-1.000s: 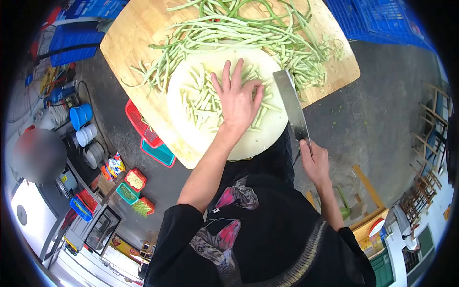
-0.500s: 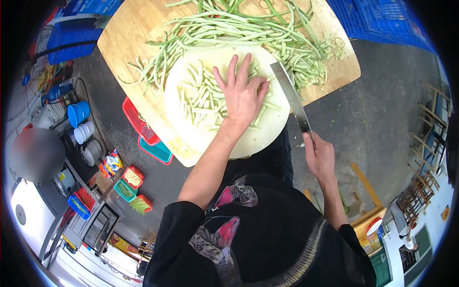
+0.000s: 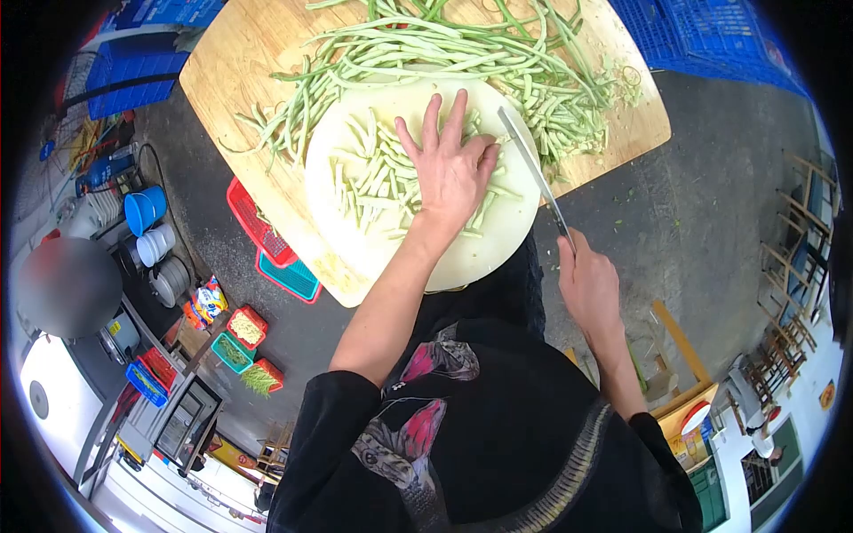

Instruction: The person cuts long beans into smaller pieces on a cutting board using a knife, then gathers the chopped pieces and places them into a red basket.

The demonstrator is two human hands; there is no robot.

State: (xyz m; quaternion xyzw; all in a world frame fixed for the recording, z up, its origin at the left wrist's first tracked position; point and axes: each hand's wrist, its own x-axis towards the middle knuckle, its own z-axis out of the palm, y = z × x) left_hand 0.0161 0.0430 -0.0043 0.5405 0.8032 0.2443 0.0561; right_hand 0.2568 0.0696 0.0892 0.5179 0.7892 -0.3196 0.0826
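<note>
My left hand (image 3: 451, 178) lies over cut green bean pieces (image 3: 378, 178) on a round white cutting board (image 3: 444, 266). Three of its fingers are spread, while the thumb and index finger come together at the right; whether something small is between them is hidden. My right hand (image 3: 588, 277) is closed round the handle of a long knife (image 3: 531, 164). The blade is turned nearly edge-on over the board's right side, its tip a little right of my left hand. Long green beans (image 3: 418, 53) are heaped behind the board on a wooden table (image 3: 222, 62).
Blue crates (image 3: 711, 40) stand beyond the table at the upper right. A red basket (image 3: 253, 222) and a teal basket (image 3: 289, 277) sit below its left edge. Farther left are a blue bucket (image 3: 145, 210) and small food baskets (image 3: 247, 327). Wooden stools line the far right.
My right hand has moved slightly left and up with the knife. The blade has turned from showing its broad side to nearly edge-on. My left hand has hardly moved.
</note>
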